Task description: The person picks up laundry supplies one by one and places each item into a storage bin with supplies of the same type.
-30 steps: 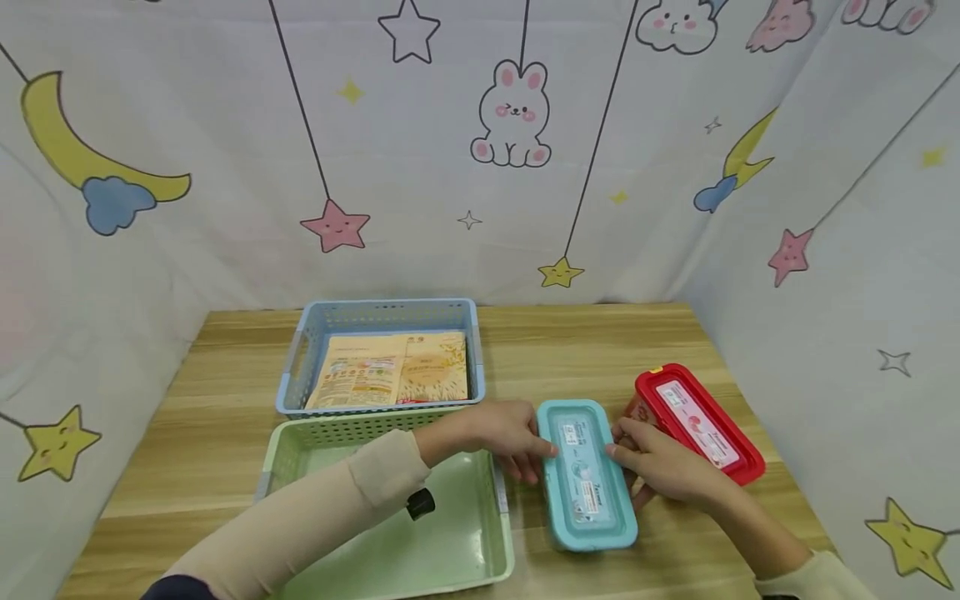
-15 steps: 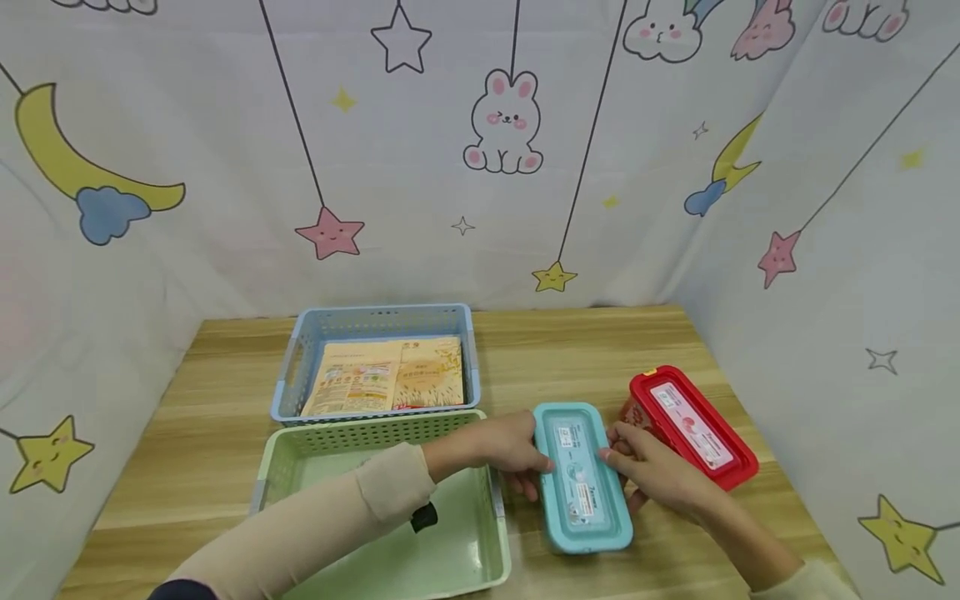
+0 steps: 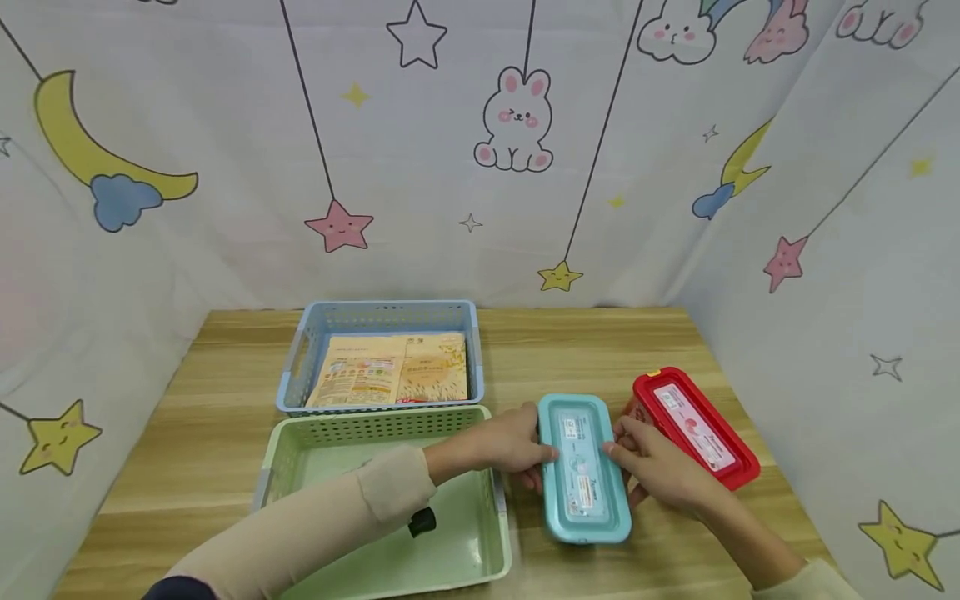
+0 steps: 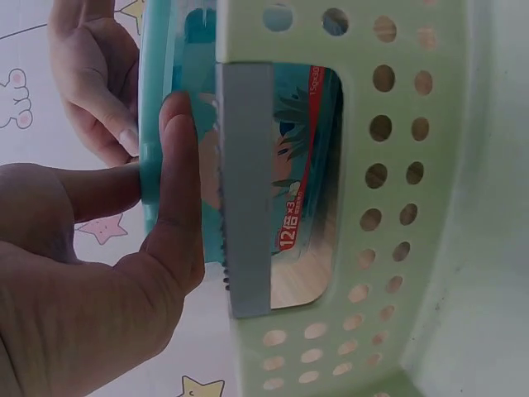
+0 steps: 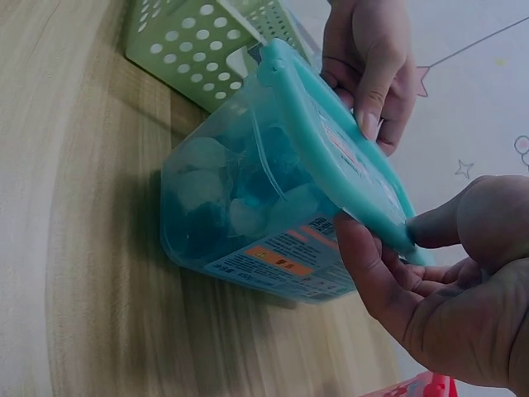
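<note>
A teal plastic box with a lid (image 3: 585, 467) stands between my two hands, right of the green basket (image 3: 420, 550). My left hand (image 3: 510, 442) grips the left edge of its lid, thumb on top and fingers under the rim. On the opposite edge my right hand (image 3: 660, 467) pinches the rim in the same way. Through the clear wall of the teal box (image 5: 240, 190), rounded blue and whitish pieces show in the right wrist view. The lid looks closed. Whether the box's base touches the table cannot be told.
A red-lidded box (image 3: 697, 429) lies angled just beyond my right hand. Behind the green basket, a blue basket (image 3: 378, 308) holds flat printed packets (image 3: 397, 371). My left forearm crosses the green basket. A printed cloth (image 3: 420, 167) closes off the table's back and sides.
The teal box shifts slightly away from me in the last half second, with both hands still on its lid. The head view also sways a little.
</note>
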The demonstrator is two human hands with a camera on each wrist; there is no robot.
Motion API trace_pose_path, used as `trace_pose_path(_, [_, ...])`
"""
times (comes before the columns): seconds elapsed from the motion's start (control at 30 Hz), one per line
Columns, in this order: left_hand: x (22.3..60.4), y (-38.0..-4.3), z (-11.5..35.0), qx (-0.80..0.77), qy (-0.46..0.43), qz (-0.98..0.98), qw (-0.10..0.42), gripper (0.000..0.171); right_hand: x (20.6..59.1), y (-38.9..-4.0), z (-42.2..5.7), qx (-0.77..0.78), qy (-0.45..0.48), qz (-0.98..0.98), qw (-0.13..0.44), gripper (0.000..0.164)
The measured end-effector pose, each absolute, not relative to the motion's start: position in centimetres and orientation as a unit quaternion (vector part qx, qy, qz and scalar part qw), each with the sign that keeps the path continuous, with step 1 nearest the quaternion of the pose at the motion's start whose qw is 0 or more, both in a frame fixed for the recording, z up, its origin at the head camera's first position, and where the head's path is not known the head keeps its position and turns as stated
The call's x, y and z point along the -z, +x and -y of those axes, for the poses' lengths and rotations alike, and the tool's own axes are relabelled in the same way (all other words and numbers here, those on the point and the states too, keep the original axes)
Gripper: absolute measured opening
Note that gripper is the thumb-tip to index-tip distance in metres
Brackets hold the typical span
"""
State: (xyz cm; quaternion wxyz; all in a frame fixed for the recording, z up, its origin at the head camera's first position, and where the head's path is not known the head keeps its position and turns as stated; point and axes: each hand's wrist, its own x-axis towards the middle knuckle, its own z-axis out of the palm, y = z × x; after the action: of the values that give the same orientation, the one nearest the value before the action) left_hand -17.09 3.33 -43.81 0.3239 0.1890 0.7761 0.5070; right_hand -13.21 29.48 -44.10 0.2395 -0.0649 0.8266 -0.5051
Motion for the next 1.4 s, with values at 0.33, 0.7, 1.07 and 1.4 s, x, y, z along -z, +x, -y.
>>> trace_pose_path(0.33, [43.2,-18.0,-2.2,-0.567,0.172,-0.744,0.31,0.024,42.4,-14.0,-28.5,0.515,-0.063,-0.83,0.203,0.036])
trace_pose_path(0.7, [41.2,-18.6,-0.8,-0.593,0.172,-0.732,0.288,0.024,40.2,-14.7,-27.1,0.524,-0.058,-0.829,0.188,0.033])
trace_pose_path(1.07, [39.3,-18.9,0.1,-0.593,0.182,-0.741,0.258,0.028,37.9,-15.4,-26.8,0.522,-0.07,-0.83,0.185,0.033])
trace_pose_path(1.4, [37.4,-18.9,1.6,-0.575,0.171,-0.757,0.257,0.029,36.8,-15.7,-25.2,0.534,-0.076,-0.824,0.176,0.041])
